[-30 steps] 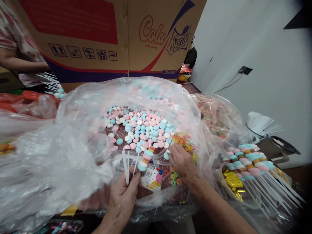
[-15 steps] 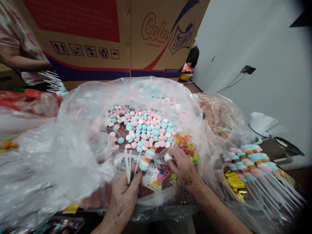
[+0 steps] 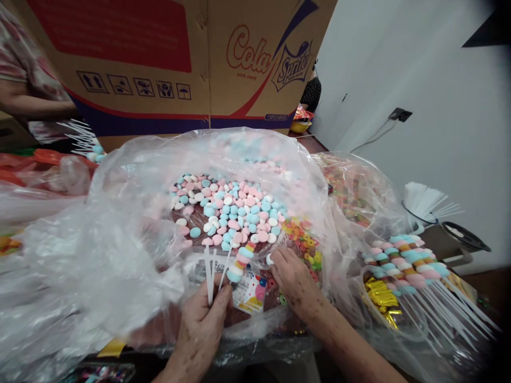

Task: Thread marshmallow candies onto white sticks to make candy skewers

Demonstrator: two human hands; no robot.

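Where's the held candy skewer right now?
Head view, lower middle: the candy skewer tilts up from the left hand, just right of the bare white sticks and left of the right hand.

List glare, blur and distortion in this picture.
Head view: glare on the crumpled plastic; loose candies crisper where uncovered, hazy behind plastic; left hand and right hand fairly sharp. Same head view: cardboard box flaring toward its top; print on its red panel smeared.
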